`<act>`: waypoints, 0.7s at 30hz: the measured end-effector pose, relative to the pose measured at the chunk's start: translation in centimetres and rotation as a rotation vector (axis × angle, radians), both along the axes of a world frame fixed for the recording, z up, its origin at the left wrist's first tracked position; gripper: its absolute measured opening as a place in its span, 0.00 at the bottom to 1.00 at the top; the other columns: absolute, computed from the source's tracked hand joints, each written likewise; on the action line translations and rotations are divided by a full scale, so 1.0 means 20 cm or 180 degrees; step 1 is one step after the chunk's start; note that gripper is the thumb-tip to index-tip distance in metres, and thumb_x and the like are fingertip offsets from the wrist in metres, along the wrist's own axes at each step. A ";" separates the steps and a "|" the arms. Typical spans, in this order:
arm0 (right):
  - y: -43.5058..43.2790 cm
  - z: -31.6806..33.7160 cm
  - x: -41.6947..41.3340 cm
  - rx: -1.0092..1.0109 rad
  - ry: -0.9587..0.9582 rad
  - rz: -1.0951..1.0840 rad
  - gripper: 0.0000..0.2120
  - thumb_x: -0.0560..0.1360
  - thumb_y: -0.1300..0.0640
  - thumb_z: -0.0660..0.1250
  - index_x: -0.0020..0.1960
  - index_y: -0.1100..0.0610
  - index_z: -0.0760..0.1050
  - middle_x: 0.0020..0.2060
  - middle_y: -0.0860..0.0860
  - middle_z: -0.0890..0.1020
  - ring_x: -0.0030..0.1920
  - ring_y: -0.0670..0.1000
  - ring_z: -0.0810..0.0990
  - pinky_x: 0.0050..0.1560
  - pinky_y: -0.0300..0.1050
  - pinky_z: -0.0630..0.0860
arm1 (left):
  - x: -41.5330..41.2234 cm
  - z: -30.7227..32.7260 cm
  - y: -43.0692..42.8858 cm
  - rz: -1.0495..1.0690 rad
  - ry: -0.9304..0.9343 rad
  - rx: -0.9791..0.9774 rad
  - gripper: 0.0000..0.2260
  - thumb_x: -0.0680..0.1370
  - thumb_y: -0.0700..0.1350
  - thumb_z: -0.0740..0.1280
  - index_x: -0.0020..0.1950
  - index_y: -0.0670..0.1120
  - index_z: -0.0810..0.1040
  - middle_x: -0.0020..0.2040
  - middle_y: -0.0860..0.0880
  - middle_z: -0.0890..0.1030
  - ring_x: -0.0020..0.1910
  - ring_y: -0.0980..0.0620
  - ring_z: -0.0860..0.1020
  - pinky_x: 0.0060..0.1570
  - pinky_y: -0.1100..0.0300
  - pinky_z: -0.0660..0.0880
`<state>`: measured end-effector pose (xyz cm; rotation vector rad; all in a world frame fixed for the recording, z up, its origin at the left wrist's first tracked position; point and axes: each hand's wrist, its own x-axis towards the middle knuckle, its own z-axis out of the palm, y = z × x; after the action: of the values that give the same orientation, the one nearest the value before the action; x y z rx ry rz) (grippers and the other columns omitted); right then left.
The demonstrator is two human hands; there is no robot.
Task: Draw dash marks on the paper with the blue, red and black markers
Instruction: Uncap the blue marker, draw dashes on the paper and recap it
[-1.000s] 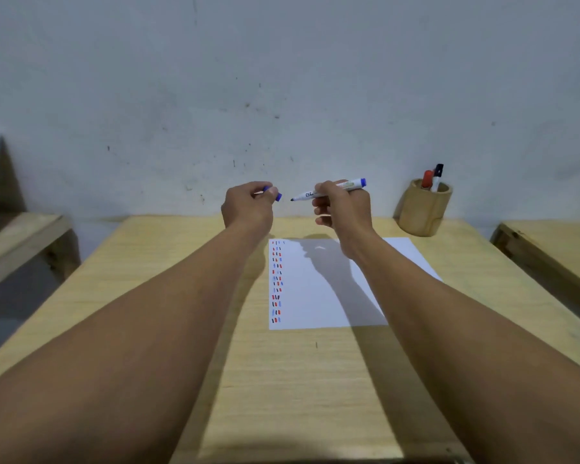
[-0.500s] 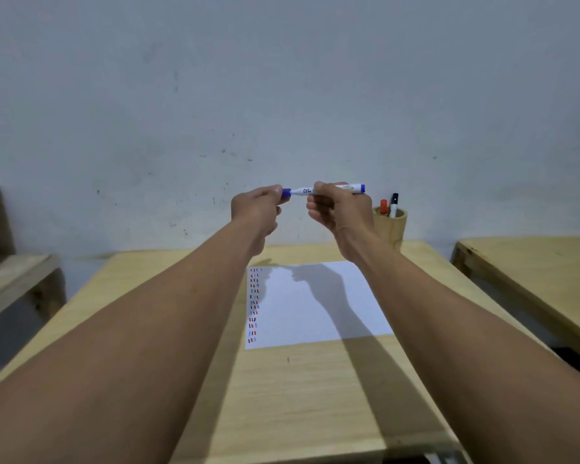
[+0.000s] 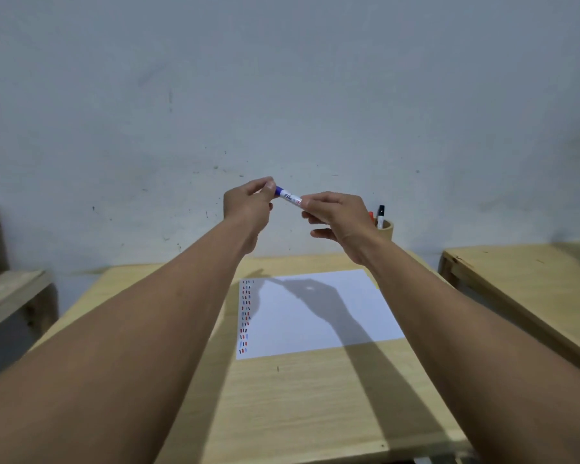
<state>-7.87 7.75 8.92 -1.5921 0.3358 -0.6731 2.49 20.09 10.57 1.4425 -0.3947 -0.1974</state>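
Note:
Both hands hold the blue marker (image 3: 289,196) up in the air above the far part of the table. My left hand (image 3: 248,205) pinches its capped blue end, and my right hand (image 3: 337,214) grips the white barrel at the other end. The marker slants down to the right between them. Below lies the white paper (image 3: 318,316), with columns of short blue, red and black dashes (image 3: 245,316) along its left edge. The red marker (image 3: 371,216) and black marker (image 3: 381,216) stand in a wooden cup (image 3: 387,231), partly hidden behind my right hand.
The paper lies on a light wooden table (image 3: 298,403) that stands against a grey wall. A second wooden table (image 3: 529,283) stands to the right across a gap. A lower wooden bench (image 3: 10,296) is at the left.
The cap held apart in my left hand has gone onto the marker's tip. Both hands now hold the one marker, and the view has tilted up, away from the table.

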 end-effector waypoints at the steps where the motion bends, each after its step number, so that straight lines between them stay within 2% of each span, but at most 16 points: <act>1: -0.01 0.00 0.00 -0.0188 0.0066 -0.0003 0.06 0.77 0.56 0.74 0.52 0.57 0.86 0.41 0.52 0.85 0.41 0.46 0.82 0.40 0.40 0.82 | 0.00 0.01 0.00 0.0025 -0.0127 0.0018 0.05 0.81 0.48 0.68 0.54 0.54 0.83 0.44 0.56 0.84 0.46 0.54 0.78 0.49 0.58 0.76; 5: -0.02 -0.01 -0.01 -0.0428 0.0072 -0.0106 0.06 0.79 0.55 0.71 0.52 0.55 0.86 0.40 0.51 0.84 0.40 0.46 0.80 0.42 0.40 0.81 | 0.01 0.02 -0.04 0.0027 -0.0475 0.0096 0.07 0.80 0.48 0.69 0.56 0.53 0.84 0.44 0.55 0.86 0.45 0.53 0.77 0.48 0.58 0.75; 7: -0.02 -0.03 -0.02 -0.0430 0.0032 -0.0146 0.06 0.80 0.56 0.71 0.52 0.56 0.85 0.40 0.51 0.84 0.41 0.47 0.79 0.42 0.40 0.79 | 0.02 0.02 -0.05 0.0007 -0.0578 0.0165 0.08 0.80 0.48 0.69 0.57 0.52 0.84 0.45 0.55 0.86 0.48 0.52 0.78 0.48 0.59 0.74; 11: -0.04 -0.04 -0.03 -0.0545 0.0027 -0.0147 0.06 0.80 0.55 0.70 0.53 0.55 0.85 0.40 0.51 0.84 0.41 0.47 0.79 0.42 0.40 0.77 | 0.04 0.00 -0.07 0.0001 -0.0741 0.0262 0.08 0.80 0.46 0.69 0.58 0.50 0.85 0.47 0.54 0.86 0.56 0.50 0.81 0.59 0.54 0.78; 14: -0.06 -0.05 -0.04 -0.0648 0.0080 -0.0123 0.06 0.80 0.55 0.70 0.53 0.54 0.84 0.41 0.51 0.84 0.41 0.47 0.79 0.42 0.41 0.77 | 0.05 -0.01 -0.09 -0.0050 -0.0790 0.0304 0.08 0.80 0.46 0.68 0.57 0.51 0.85 0.48 0.55 0.85 0.58 0.50 0.81 0.61 0.53 0.77; 18: -0.10 -0.05 -0.04 -0.0774 0.0253 0.0001 0.06 0.81 0.57 0.69 0.56 0.53 0.83 0.41 0.53 0.84 0.43 0.50 0.80 0.45 0.45 0.75 | 0.02 0.00 -0.14 -0.0104 -0.0820 0.0359 0.09 0.80 0.47 0.68 0.58 0.53 0.84 0.51 0.51 0.86 0.55 0.48 0.81 0.52 0.58 0.77; 21: -0.15 -0.03 -0.06 -0.0894 0.0371 -0.0067 0.07 0.81 0.56 0.68 0.57 0.54 0.82 0.44 0.54 0.86 0.47 0.51 0.81 0.43 0.42 0.73 | -0.02 0.02 -0.20 -0.0110 -0.0936 0.0390 0.10 0.79 0.48 0.70 0.60 0.53 0.83 0.49 0.51 0.85 0.52 0.48 0.83 0.47 0.58 0.77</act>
<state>-9.12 4.74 8.27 -1.9028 0.3558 -0.6668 2.09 16.11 11.03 1.5913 -0.6569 -0.0367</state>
